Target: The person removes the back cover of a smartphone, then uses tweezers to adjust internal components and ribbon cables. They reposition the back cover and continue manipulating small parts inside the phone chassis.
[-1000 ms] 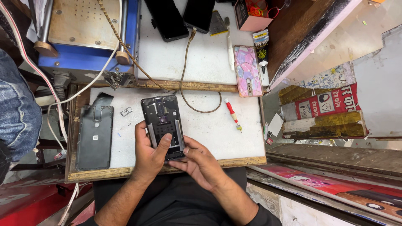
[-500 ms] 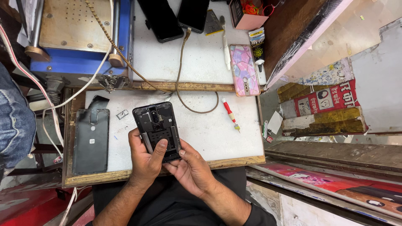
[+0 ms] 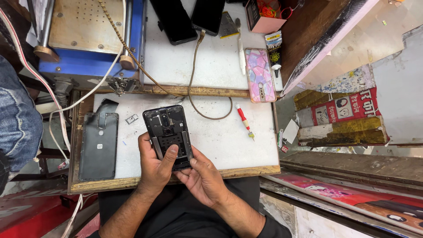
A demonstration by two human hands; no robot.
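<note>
Both hands are gripping one opened phone (image 3: 169, 136) over the worktop (image 3: 229, 145): left hand (image 3: 154, 165) is wrapping its side, thumb pressing the exposed back, right hand (image 3: 203, 176) is cradling the bottom edge. It looks light, stiff and fragile inside, so edges are probably the safest hold. Counting: one back cover (image 3: 98, 145), one screwdriver (image 3: 243, 120), one patterned case (image 3: 260, 74).

Left hand (image 3: 154, 165) and right hand (image 3: 203, 176) close together, fingers curled
</note>
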